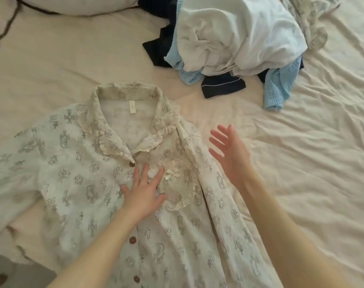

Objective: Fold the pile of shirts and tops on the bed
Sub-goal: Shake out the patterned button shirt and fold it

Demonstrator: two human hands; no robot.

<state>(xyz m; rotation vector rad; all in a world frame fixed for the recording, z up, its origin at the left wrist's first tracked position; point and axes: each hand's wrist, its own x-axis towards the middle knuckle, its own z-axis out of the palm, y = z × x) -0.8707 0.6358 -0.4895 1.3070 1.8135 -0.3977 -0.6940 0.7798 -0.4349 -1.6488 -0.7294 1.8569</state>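
Note:
A pale printed shirt (pixel 77 183) with a lace collar and brown buttons lies front up on the cream bed sheet (pixel 312 163). Its right side is folded inward along a long edge. My left hand (pixel 143 194) presses flat on the shirt's chest beside a lace pocket with a small bow. My right hand (pixel 231 150) hovers open just right of the folded edge, fingers spread, holding nothing. A heap of tops (pixel 235 38) sits at the back: white on top, light blue knit and navy pieces under it.
A pillow (pixel 73 5) lies at the back left with a dark cord running beside it. The floor shows at the bottom left past the bed's edge. Wrinkled sheet stretches to the right of the shirt.

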